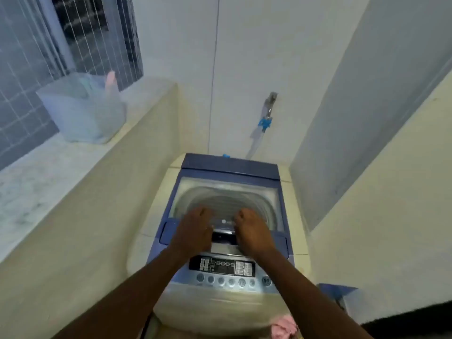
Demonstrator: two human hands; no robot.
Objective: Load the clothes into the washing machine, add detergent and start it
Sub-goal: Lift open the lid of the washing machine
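A top-loading washing machine stands in a narrow alcove, and its blue-framed lid lies flat with the drum showing through the clear window. My left hand and my right hand both sit on the lid's front part, on either side of its dark handle, fingers curled down onto it. The control panel with a row of round buttons lies just below my wrists. A pink garment lies at the bottom edge, in front of the machine. No detergent is clearly in view.
A translucent plastic basket with a pink item inside stands on the stone ledge at the left. A wall tap with a blue hose fitting is behind the machine. Walls close in on both sides. A blue object sits at the lower right.
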